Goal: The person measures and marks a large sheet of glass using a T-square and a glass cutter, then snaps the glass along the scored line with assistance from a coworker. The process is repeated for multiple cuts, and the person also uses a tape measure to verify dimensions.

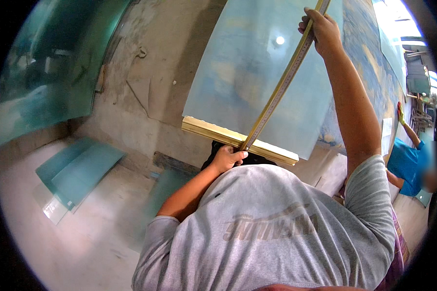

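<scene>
A pale bluish glass sheet [247,68] lies in front of me, with a long gold-edged ruler [280,91] slanting across it from near centre to far right. My right hand [321,31] is closed around the ruler's far part, arm stretched out. At the near end, my left hand [228,159] is closed with its thumb against the ruler's tip. A grooved gold bar [213,131] runs along the sheet's near edge, under the ruler's end. Whether bar and ruler are joined I cannot tell. The ruler's far end is out of view.
Large green-tinted glass [48,72] stands at the left. Smaller glass pieces [85,169] lie on the floor [102,228] below it. A worn blue-stained surface [359,58] extends beyond the sheet's right side. Far right, a person in a blue shirt [404,162] reaches out one gloved hand.
</scene>
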`<act>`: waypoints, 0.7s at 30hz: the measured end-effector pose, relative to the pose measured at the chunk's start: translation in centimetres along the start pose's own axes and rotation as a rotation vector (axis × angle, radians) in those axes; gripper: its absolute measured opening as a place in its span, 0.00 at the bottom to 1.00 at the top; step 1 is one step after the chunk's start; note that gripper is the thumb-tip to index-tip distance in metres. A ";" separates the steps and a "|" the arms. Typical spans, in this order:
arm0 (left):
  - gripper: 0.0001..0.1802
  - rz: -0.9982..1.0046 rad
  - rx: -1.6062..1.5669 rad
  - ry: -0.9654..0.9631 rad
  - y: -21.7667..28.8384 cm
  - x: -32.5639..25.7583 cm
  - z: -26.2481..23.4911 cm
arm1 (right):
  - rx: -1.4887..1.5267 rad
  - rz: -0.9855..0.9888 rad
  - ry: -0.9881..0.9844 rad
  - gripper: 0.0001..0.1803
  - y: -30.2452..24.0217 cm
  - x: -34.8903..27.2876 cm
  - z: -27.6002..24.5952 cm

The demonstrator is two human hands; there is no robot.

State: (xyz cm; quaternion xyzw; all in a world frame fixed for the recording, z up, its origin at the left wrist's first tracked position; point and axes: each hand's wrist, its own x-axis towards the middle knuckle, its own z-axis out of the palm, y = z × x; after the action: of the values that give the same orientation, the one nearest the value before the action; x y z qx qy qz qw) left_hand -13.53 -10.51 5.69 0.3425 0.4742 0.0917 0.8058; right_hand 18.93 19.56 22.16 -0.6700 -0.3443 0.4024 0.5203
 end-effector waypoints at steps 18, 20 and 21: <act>0.14 -0.178 -0.086 0.065 1.6 -0.8 0.3 | 0.046 0.020 0.049 0.12 3.5 1.4 0.7; 0.14 -0.177 -0.024 0.123 1.6 -1.1 0.6 | 0.078 -0.012 0.047 0.11 3.6 1.1 0.4; 0.14 -0.177 0.008 0.152 1.4 -1.1 0.8 | 0.094 -0.028 0.046 0.11 3.5 1.1 0.3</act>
State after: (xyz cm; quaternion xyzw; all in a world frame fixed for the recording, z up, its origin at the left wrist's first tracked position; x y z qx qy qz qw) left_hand -13.24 -10.34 7.66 0.2944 0.5629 0.0440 0.7711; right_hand 19.31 19.87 18.56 -0.6489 -0.3224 0.3953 0.5645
